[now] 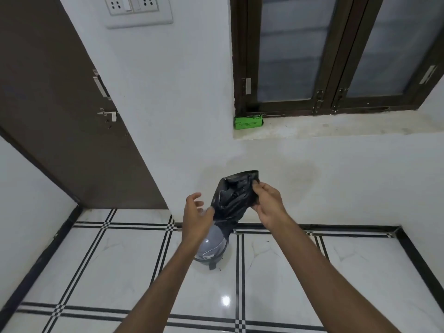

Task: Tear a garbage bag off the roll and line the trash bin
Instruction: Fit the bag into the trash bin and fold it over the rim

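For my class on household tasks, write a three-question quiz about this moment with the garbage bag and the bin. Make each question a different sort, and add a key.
1. True or false: the right hand grips the black garbage bag.
2. Multiple choice: the grey trash bin stands (A) on the window sill, (B) on the tiled floor below the hands, (C) behind the door.
3. Fill in: the small box at the left end of the window sill is coloured ____.

Key
1. True. The left hand is open, at the bag's lower left edge.
2. B. The bag hangs above the bin; the bin is not yet lined.
3. Green.
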A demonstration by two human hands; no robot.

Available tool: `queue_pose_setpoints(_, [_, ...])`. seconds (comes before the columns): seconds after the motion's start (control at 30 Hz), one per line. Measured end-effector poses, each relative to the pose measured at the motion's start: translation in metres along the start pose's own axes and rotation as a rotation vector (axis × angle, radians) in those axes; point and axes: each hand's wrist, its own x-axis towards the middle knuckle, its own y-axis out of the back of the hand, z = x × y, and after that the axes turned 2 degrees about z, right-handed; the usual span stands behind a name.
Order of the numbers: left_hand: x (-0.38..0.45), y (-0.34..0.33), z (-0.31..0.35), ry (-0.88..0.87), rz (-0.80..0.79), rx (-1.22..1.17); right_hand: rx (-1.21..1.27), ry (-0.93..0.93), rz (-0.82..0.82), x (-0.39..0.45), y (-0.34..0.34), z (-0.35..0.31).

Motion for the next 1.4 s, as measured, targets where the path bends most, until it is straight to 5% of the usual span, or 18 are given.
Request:
queue_pose_setpoints(0.13, [0.007,-0.013,0.017,-0.376,-0.08,0.21,-0.173,0.005,-0.191,-0.001,-0.004,0.0])
queue_pose_setpoints(0.23, [0.017,-0.02,0.024,-0.312,-0.158,0.358,-0.229,0.019,-0.242,0.004,-0.002,-0.001])
queue_pose_setpoints(0.53, [0.032,-0.014,0.005,-0.036,-0.046,-0.019,-0.416,0.212,0.0,0.04,0.01,0.017])
queue_pose_setpoints(0.8, [0.053,-0.011,0.002,-0.214,-0.306,0.216,-0.324,0.156,-0.238,0.041,-0.036,0.024])
queue_pose_setpoints(1.0, [0.082,0.025,0.003,-0.075,-0.237,-0.081,-0.241,0.102,-0.122,0.059,-0.049,0.018])
queue_pose_setpoints(1.07, [0.093,0.038,0.0,0.008,-0.093,-0.156,-0.402,0.203,-0.104,0.067,-0.039,0.014])
queue_pose_setpoints(1.23, [0.118,0.054,-0.009,0.046,0.146,-0.099,-1.343,0.787,-0.25,0.056,-0.032,0.017])
queue_pose_setpoints(1.3, [0.116,0.049,-0.006,-0.024,0.149,0.006,-1.54,1.006,-0.381,0.043,-0.044,0.02])
queue_pose_setpoints(1.4, [0.109,0.045,0.001,-0.206,0.146,0.196,-1.549,1.042,-0.529,0.04,-0.052,0.029])
